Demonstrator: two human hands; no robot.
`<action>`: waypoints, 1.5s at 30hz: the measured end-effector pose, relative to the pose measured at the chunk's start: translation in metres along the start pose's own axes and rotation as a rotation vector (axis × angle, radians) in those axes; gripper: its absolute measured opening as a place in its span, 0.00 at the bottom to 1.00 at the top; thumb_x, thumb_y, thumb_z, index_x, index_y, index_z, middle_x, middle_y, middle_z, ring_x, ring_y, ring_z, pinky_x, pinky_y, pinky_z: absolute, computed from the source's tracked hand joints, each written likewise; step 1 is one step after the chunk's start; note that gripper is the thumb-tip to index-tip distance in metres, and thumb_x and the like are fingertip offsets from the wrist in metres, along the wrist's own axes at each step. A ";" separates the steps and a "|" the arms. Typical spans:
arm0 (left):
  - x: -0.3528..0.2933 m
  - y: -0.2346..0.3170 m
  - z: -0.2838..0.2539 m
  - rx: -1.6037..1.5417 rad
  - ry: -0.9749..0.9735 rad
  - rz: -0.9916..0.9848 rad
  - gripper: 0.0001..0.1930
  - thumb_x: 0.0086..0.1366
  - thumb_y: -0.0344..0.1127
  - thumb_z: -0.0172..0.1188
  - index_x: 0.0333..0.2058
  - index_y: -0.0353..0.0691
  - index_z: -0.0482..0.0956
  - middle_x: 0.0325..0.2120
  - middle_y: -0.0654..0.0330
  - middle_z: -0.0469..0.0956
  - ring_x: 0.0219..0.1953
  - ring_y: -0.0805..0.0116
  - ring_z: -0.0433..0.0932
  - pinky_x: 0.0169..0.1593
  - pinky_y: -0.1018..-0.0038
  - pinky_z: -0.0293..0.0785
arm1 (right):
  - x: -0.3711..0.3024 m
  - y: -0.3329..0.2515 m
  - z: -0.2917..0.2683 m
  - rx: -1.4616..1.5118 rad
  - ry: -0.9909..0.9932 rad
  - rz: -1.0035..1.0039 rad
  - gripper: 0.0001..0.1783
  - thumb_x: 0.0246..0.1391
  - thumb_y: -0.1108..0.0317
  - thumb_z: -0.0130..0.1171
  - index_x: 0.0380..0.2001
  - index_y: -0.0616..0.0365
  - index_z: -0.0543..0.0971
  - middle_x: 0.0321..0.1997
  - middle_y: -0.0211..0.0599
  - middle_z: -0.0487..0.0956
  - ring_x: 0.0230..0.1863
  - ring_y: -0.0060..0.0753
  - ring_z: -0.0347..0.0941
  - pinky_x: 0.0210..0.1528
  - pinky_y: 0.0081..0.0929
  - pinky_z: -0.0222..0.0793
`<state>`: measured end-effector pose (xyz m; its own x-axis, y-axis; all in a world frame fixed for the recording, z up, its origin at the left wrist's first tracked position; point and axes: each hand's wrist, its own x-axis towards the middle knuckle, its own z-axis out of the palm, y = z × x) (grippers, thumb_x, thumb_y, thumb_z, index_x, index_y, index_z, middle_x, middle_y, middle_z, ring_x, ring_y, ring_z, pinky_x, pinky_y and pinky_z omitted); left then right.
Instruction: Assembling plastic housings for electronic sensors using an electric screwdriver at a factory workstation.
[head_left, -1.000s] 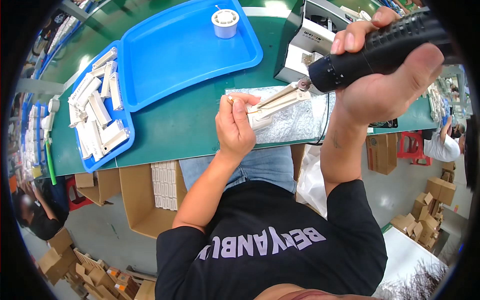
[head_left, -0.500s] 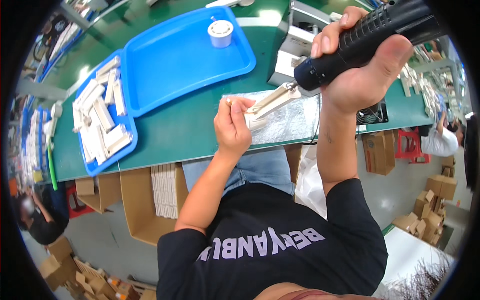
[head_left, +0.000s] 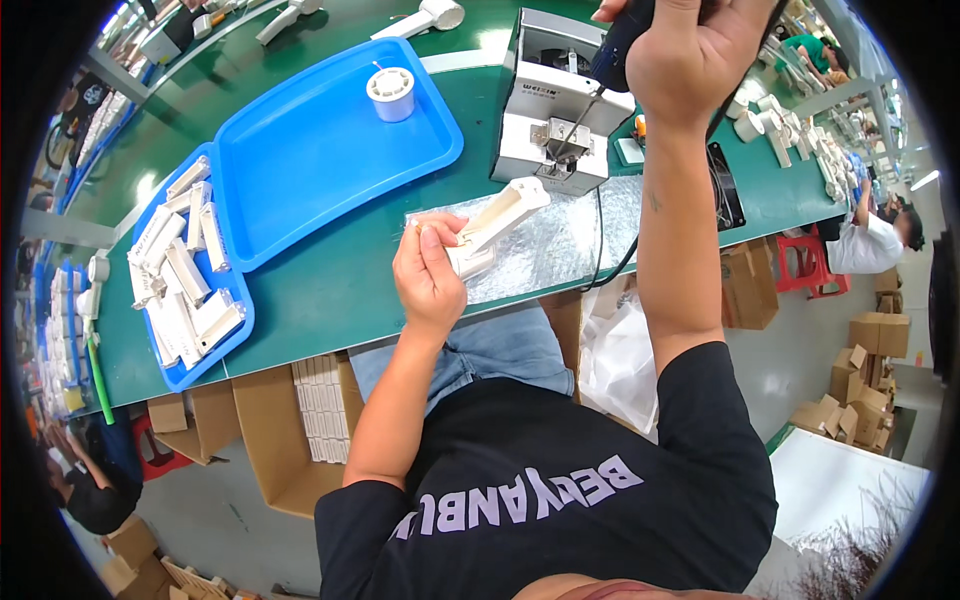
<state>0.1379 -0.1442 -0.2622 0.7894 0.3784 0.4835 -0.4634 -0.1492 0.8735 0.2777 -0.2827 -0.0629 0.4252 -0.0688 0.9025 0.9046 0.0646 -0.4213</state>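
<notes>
My left hand (head_left: 430,278) is closed around a long white plastic housing (head_left: 508,212), its hollow side facing up, held above a crinkled clear sheet (head_left: 545,262) on the bench. High at the right, my right hand (head_left: 688,62) grips a black electric screwdriver (head_left: 622,50), partly cut off by the upper edge. The screwdriver's thin bit points down toward the metal front piece of a white box-shaped machine (head_left: 550,104), which looks like a screw feeder. Whether the tip touches it I cannot tell.
On the left, a blue tray (head_left: 236,275) holds several white housings (head_left: 185,270). Beside it, a larger blue tray (head_left: 330,185) carries a round white part (head_left: 390,93). Cables (head_left: 600,240) hang over the bench edge. Cardboard boxes (head_left: 270,430) stand below. Other people work farther off.
My right hand has lifted the screwdriver off the end of the white housing and moved it up to the machine. My left hand still holds the housing. The whole view has shifted slightly.
</notes>
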 end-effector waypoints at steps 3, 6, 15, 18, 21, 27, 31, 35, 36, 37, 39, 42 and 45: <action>-0.001 -0.004 0.002 -0.005 -0.022 -0.001 0.14 0.73 0.27 0.41 0.27 0.34 0.69 0.30 0.53 0.78 0.35 0.62 0.79 0.41 0.71 0.73 | 0.000 -0.003 0.018 0.854 0.184 0.266 0.25 0.68 0.66 0.50 0.64 0.59 0.60 0.30 0.32 0.72 0.17 0.18 0.66 0.17 0.16 0.66; -0.001 -0.002 -0.003 0.010 -0.029 0.020 0.14 0.73 0.26 0.40 0.26 0.34 0.68 0.30 0.54 0.77 0.35 0.61 0.79 0.41 0.71 0.74 | -0.008 -0.008 0.002 0.136 0.032 0.269 0.21 0.69 0.63 0.48 0.60 0.58 0.63 0.29 0.33 0.72 0.16 0.19 0.67 0.16 0.17 0.65; -0.002 -0.006 -0.003 -0.025 -0.012 -0.009 0.15 0.74 0.28 0.39 0.25 0.35 0.66 0.31 0.54 0.77 0.36 0.62 0.80 0.41 0.71 0.74 | -0.012 -0.018 0.005 -0.092 0.070 -0.048 0.27 0.67 0.61 0.51 0.63 0.59 0.58 0.30 0.35 0.73 0.18 0.19 0.68 0.18 0.15 0.67; -0.001 -0.005 -0.002 -0.021 -0.023 -0.007 0.15 0.74 0.29 0.39 0.26 0.35 0.66 0.31 0.55 0.77 0.36 0.62 0.80 0.41 0.71 0.74 | -0.017 -0.017 0.011 -0.087 0.115 -0.040 0.33 0.65 0.62 0.54 0.66 0.59 0.54 0.32 0.35 0.73 0.20 0.18 0.68 0.20 0.14 0.67; -0.001 -0.003 -0.002 -0.023 -0.026 -0.018 0.15 0.75 0.29 0.38 0.26 0.35 0.66 0.31 0.55 0.76 0.36 0.63 0.79 0.41 0.71 0.74 | -0.018 -0.021 0.007 -0.039 0.090 0.012 0.33 0.65 0.62 0.54 0.67 0.59 0.54 0.32 0.36 0.73 0.20 0.19 0.67 0.19 0.15 0.67; -0.001 -0.001 -0.003 0.015 -0.035 -0.012 0.15 0.75 0.29 0.38 0.26 0.34 0.66 0.30 0.56 0.76 0.36 0.64 0.79 0.40 0.72 0.73 | -0.019 -0.020 0.002 -0.038 0.080 0.055 0.33 0.65 0.61 0.54 0.67 0.59 0.53 0.31 0.35 0.73 0.20 0.18 0.68 0.19 0.15 0.66; 0.000 -0.001 -0.003 0.016 -0.028 -0.003 0.15 0.75 0.29 0.38 0.27 0.34 0.67 0.30 0.56 0.76 0.35 0.64 0.79 0.40 0.72 0.73 | -0.019 -0.017 0.005 -0.078 0.072 -0.020 0.33 0.65 0.61 0.54 0.66 0.60 0.53 0.31 0.36 0.73 0.20 0.19 0.68 0.19 0.15 0.67; 0.001 0.002 -0.002 0.018 -0.026 -0.018 0.15 0.75 0.30 0.38 0.27 0.34 0.67 0.30 0.56 0.76 0.35 0.64 0.79 0.40 0.72 0.73 | -0.013 -0.024 0.020 0.013 0.183 -0.029 0.33 0.65 0.61 0.54 0.65 0.61 0.53 0.31 0.38 0.73 0.19 0.19 0.68 0.20 0.16 0.67; 0.001 0.003 -0.001 0.029 -0.027 -0.010 0.15 0.75 0.30 0.38 0.27 0.34 0.67 0.30 0.56 0.76 0.35 0.64 0.79 0.40 0.72 0.73 | -0.013 -0.027 0.022 0.047 0.218 -0.034 0.33 0.65 0.60 0.54 0.65 0.61 0.53 0.31 0.39 0.73 0.19 0.19 0.68 0.20 0.16 0.68; 0.001 0.002 -0.002 0.031 -0.024 -0.011 0.15 0.75 0.30 0.38 0.27 0.34 0.67 0.30 0.56 0.76 0.35 0.64 0.79 0.40 0.72 0.73 | -0.017 -0.030 0.020 -0.033 0.191 -0.025 0.34 0.64 0.57 0.55 0.65 0.61 0.53 0.31 0.39 0.73 0.19 0.20 0.68 0.20 0.16 0.68; 0.000 0.000 -0.004 0.000 -0.015 -0.016 0.15 0.75 0.30 0.38 0.27 0.34 0.67 0.30 0.56 0.76 0.36 0.64 0.79 0.41 0.72 0.73 | -0.023 -0.036 0.012 -0.162 0.129 -0.092 0.37 0.63 0.51 0.56 0.63 0.60 0.53 0.31 0.40 0.73 0.18 0.21 0.68 0.18 0.16 0.67; 0.001 0.003 -0.003 0.046 -0.030 -0.017 0.15 0.75 0.30 0.38 0.27 0.34 0.67 0.30 0.56 0.77 0.36 0.64 0.79 0.41 0.72 0.73 | -0.023 -0.042 0.009 -0.174 0.130 -0.046 0.34 0.63 0.51 0.54 0.63 0.58 0.55 0.30 0.39 0.73 0.18 0.21 0.68 0.18 0.15 0.66; 0.000 0.001 -0.003 0.020 -0.021 -0.024 0.15 0.75 0.30 0.38 0.27 0.34 0.67 0.30 0.56 0.77 0.36 0.64 0.79 0.41 0.73 0.73 | -0.021 -0.033 0.004 -0.133 0.095 -0.031 0.32 0.65 0.54 0.54 0.63 0.57 0.55 0.31 0.38 0.73 0.18 0.20 0.68 0.18 0.15 0.66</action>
<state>0.1364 -0.1413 -0.2613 0.8086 0.3625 0.4635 -0.4364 -0.1588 0.8856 0.2384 -0.2796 -0.0680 0.3923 -0.1626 0.9053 0.9106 -0.0706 -0.4072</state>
